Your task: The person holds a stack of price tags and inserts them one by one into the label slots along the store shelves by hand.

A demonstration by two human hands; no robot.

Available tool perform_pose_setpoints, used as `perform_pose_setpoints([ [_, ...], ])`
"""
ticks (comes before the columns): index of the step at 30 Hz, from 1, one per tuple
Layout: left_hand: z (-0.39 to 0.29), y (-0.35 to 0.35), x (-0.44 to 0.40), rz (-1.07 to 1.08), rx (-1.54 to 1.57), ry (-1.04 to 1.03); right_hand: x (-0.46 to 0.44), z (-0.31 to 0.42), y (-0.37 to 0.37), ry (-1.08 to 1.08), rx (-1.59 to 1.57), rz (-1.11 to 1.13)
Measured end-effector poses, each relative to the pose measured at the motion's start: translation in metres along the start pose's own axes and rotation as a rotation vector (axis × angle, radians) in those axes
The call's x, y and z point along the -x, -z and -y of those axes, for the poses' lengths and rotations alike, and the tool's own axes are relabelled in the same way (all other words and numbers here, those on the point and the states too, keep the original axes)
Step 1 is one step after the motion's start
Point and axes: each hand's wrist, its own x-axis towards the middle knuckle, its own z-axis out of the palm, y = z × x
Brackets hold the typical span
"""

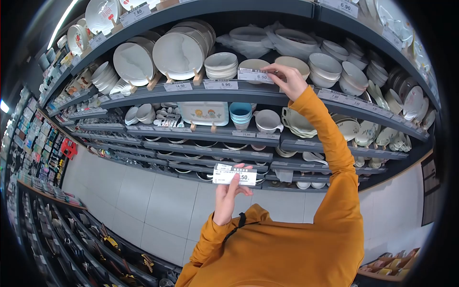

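Well to the left of a price label marked 6.50, we see a white plate standing on edge against wooden pegs, with a second large plate upright between it and the label. Just left of the label sits a stack of small white bowls. Below and slightly left of the label, our left hand is closed on a few price cards, thumb across the front, fingers behind. The label itself is at the front edge of the shelf. At its right end, well apart from the other, our right hand pinches it between thumb and fingertips, the orange sleeve running down to the right. Further right of the label stand stacked pale bowls.
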Motion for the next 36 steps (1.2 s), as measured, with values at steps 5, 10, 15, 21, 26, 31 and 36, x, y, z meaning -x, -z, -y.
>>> perform_pose_setpoints([
  [5,-0.003,0.005,-0.007,-0.005,0.005,-0.006,0.004,0.002,0.000,0.045,0.067,-0.003],
  [10,-0.010,0.002,-0.010,-0.015,0.022,-0.022,0.009,0.007,-0.002,0.138,0.219,-0.012],
  [15,-0.017,0.001,-0.012,-0.046,0.039,-0.071,0.040,0.060,-0.012,0.212,0.050,-0.169],
  [21,-0.021,0.001,-0.014,-0.076,0.023,-0.124,0.103,0.103,-0.050,-0.060,-0.402,0.354],
  [26,-0.018,0.003,-0.012,-0.104,-0.007,-0.148,0.117,0.109,-0.061,-0.143,-0.526,0.343],
  [31,-0.021,0.005,-0.009,-0.122,-0.004,-0.144,0.118,0.113,-0.063,-0.208,-0.576,0.354],
  [36,-0.027,0.011,-0.003,-0.146,-0.022,-0.132,0.118,0.120,-0.070,-0.223,-0.568,0.358],
])
